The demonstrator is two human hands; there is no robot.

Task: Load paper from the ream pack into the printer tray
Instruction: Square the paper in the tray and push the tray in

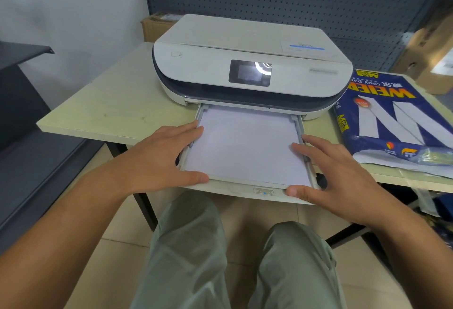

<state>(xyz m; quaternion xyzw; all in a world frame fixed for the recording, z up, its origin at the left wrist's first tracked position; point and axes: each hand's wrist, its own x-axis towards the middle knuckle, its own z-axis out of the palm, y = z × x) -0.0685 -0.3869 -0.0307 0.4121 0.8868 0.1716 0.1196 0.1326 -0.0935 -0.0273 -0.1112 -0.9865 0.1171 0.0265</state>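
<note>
While the tray stands pulled out of the printer, a white paper stack lies flat inside it, long axis running into the machine. My left hand and right hand rest spread against opposite tray sides, gripping nothing. Right of the printer lies the blue ream pack.

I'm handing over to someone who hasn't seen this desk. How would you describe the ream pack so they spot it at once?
Start at the white printer on the pale table. Directly to its right, lying flat, is the ream pack: a blue wrapper with big white stripes and yellow lettering, torn open at the near end. The brown cardboard boxes behind it are plain; nothing else here is blue.
</note>
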